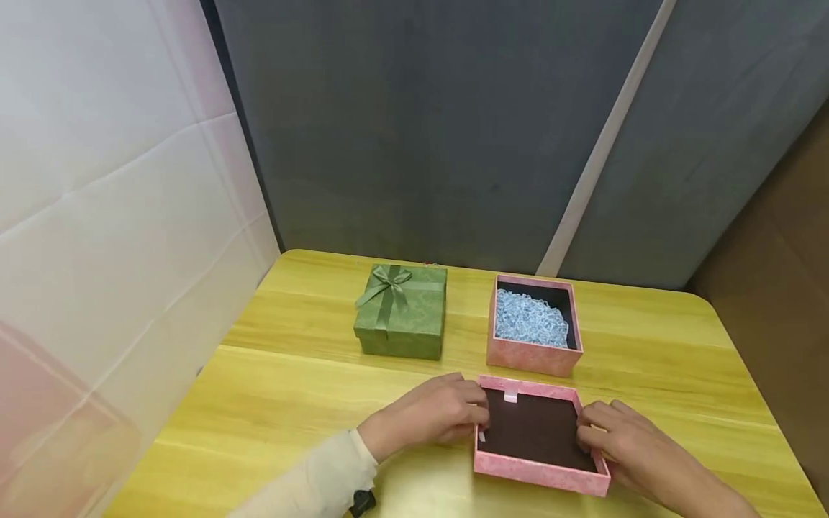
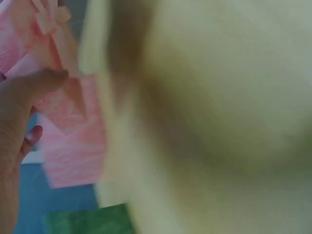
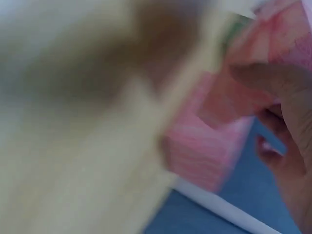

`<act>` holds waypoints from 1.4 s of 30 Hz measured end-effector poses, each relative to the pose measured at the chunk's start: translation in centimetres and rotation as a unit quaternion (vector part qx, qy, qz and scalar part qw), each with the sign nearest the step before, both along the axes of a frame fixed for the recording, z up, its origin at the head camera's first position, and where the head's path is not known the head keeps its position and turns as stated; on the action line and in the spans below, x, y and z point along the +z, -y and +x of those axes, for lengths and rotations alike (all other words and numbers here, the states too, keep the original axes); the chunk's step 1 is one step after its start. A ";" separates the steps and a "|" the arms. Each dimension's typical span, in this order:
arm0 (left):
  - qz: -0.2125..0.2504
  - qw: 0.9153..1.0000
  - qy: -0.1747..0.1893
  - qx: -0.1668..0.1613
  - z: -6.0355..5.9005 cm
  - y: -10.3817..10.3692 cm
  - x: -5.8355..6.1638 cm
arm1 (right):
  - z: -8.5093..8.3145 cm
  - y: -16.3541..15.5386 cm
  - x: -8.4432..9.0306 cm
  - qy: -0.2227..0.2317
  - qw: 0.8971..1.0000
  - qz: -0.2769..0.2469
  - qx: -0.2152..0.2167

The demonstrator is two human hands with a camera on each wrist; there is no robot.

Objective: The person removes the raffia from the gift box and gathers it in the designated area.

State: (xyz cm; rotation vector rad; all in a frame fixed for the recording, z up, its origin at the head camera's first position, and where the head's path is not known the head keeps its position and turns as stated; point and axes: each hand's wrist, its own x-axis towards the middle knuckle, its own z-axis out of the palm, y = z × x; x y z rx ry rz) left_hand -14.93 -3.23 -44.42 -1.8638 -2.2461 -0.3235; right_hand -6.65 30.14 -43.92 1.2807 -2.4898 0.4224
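Head view alone shows both hands, left hand [image 1: 434, 416] and right hand [image 1: 618, 432], fingers gripping the pink lid [image 1: 540, 444]; wrist views blur

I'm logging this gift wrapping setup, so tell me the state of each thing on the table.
Green box: closed, bow on top.
Pink box: open, blue paper shreds inside.
Pink lid: upside down, gripped at both sides.
Left hand: gripping the lid.
Right hand: gripping the lid.

Head view bright, sharp, softly shadowed — both wrist views heavily blurred.
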 end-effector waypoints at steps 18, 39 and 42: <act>-0.061 0.993 -0.088 0.041 -0.7 -1.9 -3.8 | -0.7 -0.6 -6.0 -0.104 0.992 0.069 -0.021; 0.192 0.893 0.326 0.242 -2.1 -3.0 -0.8 | -4.1 -0.1 0.6 -0.070 0.980 -0.067 -0.171; 0.237 0.849 0.373 0.289 -3.5 -4.7 -1.2 | -7.3 1.1 2.3 -0.009 0.975 -0.089 -0.203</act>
